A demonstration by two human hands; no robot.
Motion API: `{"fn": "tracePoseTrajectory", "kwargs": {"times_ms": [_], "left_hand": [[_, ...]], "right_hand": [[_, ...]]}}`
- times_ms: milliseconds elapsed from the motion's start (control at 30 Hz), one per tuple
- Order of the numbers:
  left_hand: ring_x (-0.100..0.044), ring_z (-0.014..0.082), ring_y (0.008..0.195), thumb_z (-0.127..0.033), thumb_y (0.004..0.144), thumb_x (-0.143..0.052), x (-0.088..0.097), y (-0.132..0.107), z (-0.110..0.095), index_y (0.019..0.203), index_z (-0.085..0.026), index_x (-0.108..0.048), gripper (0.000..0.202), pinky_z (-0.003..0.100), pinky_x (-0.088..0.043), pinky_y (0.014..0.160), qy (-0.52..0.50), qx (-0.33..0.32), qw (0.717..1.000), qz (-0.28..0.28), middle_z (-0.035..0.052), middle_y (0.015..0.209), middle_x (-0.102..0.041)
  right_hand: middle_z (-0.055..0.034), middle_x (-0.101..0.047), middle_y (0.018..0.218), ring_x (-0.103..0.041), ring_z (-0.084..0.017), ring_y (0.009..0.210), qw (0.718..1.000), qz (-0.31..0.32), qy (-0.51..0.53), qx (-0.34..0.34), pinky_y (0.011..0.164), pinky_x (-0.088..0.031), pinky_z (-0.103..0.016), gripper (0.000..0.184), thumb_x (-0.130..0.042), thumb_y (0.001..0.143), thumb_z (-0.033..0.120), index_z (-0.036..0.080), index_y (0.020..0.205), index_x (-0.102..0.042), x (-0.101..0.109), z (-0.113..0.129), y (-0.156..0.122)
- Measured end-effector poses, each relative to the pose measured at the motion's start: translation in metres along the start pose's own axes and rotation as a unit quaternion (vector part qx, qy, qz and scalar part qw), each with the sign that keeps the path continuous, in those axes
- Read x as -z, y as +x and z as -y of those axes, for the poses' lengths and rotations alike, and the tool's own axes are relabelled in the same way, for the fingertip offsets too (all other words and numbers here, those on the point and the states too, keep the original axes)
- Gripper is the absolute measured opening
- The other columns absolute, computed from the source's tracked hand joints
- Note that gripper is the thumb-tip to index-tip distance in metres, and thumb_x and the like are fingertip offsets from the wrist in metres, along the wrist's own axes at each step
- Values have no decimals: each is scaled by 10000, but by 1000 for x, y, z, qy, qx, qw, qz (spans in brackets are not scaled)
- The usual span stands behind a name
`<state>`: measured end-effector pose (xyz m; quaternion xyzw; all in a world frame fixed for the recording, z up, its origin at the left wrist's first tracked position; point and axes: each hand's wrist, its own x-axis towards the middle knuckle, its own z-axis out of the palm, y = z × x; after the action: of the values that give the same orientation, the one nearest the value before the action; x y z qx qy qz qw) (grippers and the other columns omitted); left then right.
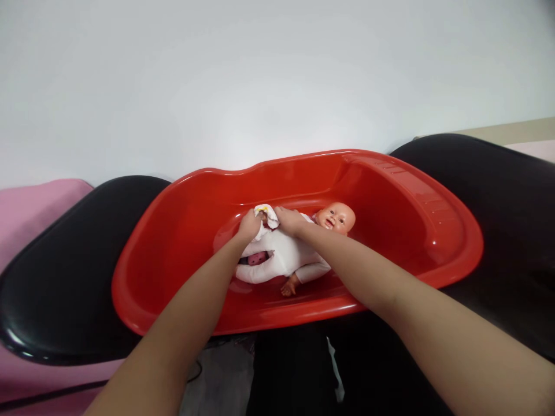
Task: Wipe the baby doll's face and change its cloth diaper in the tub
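Observation:
A baby doll [288, 252] in a white outfit lies on its back in a red baby bathtub [169, 242], its head to the right and face up. Over the doll's far side, a small white cloth [271, 215] with a yellow mark is bunched between my two hands. My left hand [250, 225] is closed on the cloth's left side, near the doll's far leg. Closed on its right edge is my right hand [289, 221], beside the doll's body. Something brownish shows within the cloth, too small to make out. My right forearm covers part of the doll's chest.
The tub rests over a glossy black surface, with one rounded end [65, 271] at left and another [515, 231] at right. Pink material [39, 208] lies at far left. A pale wall [260, 86] rises behind. A thin dark cable [197, 372] hangs below the tub.

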<state>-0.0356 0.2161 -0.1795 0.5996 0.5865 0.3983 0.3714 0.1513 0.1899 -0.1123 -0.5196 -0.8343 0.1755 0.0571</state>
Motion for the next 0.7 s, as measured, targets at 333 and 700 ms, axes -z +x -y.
{"fn": "tracePoseTrajectory", "kwargs": {"times_ms": [333, 700], "left_hand": [[-624, 251, 896, -346, 931, -565, 3, -1, 4, 945, -189, -637, 173, 365, -427, 821, 126, 12, 991, -49, 127, 1023, -725], [-536, 318, 1327, -203, 977, -433, 22, -18, -31, 1448, -179, -463, 473, 421, -407, 1059, 100, -53, 973, -203, 188, 1470, -545]], "right_hand": [[-165, -651, 1304, -634, -302, 1168, 1000, -14, -4, 0, 948, -474, -409, 335, -471, 985, 421, 184, 1207, -550, -14, -10, 10], [-148, -642, 1296, -614, -299, 1170, 998, -15, -53, -7, 958, -448, -421, 343, -553, 947, 424, 199, 1205, -569, -32, -14, 22]]}}
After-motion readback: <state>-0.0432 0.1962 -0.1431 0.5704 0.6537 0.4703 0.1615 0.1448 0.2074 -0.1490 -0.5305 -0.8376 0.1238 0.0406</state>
